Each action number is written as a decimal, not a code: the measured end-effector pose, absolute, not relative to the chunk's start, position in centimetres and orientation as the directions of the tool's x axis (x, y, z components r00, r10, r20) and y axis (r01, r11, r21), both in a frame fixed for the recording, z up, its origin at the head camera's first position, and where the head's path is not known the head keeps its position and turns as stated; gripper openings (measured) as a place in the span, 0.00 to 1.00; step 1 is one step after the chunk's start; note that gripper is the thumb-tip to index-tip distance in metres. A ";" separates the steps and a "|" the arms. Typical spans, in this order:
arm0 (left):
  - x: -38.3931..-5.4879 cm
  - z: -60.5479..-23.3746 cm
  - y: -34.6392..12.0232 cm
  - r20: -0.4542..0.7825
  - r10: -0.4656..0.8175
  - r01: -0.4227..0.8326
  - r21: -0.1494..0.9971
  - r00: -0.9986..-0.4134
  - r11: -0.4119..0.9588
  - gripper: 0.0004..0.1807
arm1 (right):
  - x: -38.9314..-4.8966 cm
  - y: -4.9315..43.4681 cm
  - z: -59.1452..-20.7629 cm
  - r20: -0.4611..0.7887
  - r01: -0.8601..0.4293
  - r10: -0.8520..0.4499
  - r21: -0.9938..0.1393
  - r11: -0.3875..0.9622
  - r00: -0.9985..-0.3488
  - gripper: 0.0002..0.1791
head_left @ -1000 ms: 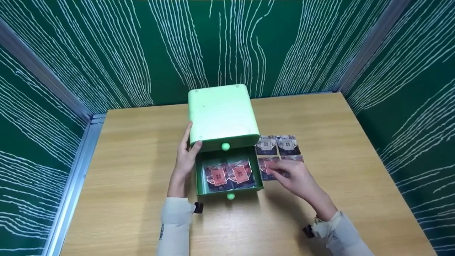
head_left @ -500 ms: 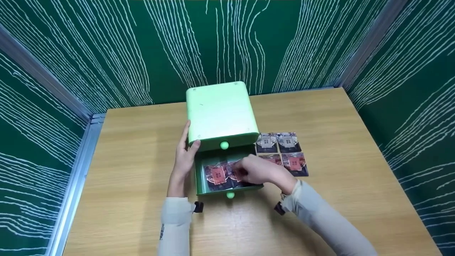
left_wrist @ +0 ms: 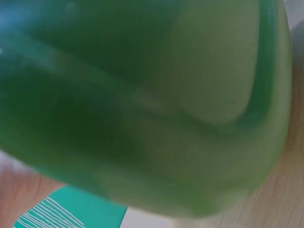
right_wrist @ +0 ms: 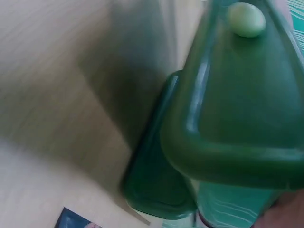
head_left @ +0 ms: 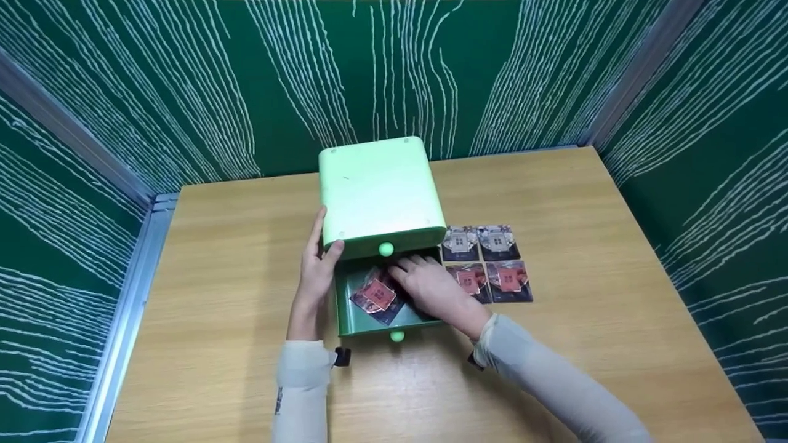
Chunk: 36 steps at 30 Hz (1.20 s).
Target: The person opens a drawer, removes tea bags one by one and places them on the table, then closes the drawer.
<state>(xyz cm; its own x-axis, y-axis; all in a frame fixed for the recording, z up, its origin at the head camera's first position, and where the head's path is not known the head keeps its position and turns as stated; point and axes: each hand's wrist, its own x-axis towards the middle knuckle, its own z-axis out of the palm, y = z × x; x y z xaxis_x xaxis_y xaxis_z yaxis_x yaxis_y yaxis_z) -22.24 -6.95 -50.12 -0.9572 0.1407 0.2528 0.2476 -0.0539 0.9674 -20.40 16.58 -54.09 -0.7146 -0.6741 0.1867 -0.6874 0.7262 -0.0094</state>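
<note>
A light green two-drawer box (head_left: 380,187) has its lower drawer (head_left: 360,333) pulled out. My left hand (head_left: 315,277) rests on the box's left side, straight fingers along the wall and thumb on the front corner. My right hand (head_left: 431,289) reaches into the lower drawer, its fingertips under the upper drawer's front and partly hidden. Whether it holds anything does not show. Beside it, a dark square packet with a red label (head_left: 377,296) lies askew in the drawer. In the right wrist view, the upper drawer's round knob (right_wrist: 246,20) is visible.
Right of the box, two grey-label packets (head_left: 460,243) lie on the wooden table (head_left: 215,307). In front of them lie two red-label packets (head_left: 508,281). Dark green walls with white wavy lines (head_left: 295,92) surround the table's back and sides.
My right hand has moved left from the table packets into the drawer, then farther back. The left packet in the drawer has turned askew. My left hand stays on the box.
</note>
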 end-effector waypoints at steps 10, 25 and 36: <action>-22.5 -49.8 -7.1 0.269 0.164 0.263 0.963 -0.949 -0.061 0.38 | -17.6 18.7 -50.4 0.302 -0.725 -0.659 -0.300 0.620 -0.688 0.28; -21.6 -50.1 -7.0 0.216 0.148 0.211 0.976 -0.965 -0.047 0.37 | -12.3 33.2 -53.0 0.278 -0.317 -0.179 -0.605 0.731 -0.944 0.32; -21.5 -49.7 -6.9 0.194 0.142 0.187 0.980 -0.971 -0.061 0.37 | -13.9 40.4 -59.1 0.081 -0.054 -0.026 -0.381 0.923 -0.996 0.26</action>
<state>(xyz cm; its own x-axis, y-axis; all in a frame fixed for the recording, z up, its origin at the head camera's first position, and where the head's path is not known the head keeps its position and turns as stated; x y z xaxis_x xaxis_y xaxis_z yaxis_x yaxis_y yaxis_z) -21.47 -6.92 -49.73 -0.9707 0.1416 0.1940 0.1871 -0.0605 0.9805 -13.94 40.39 -59.15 -0.9964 -0.0255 0.0806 -0.0544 0.9231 -0.3807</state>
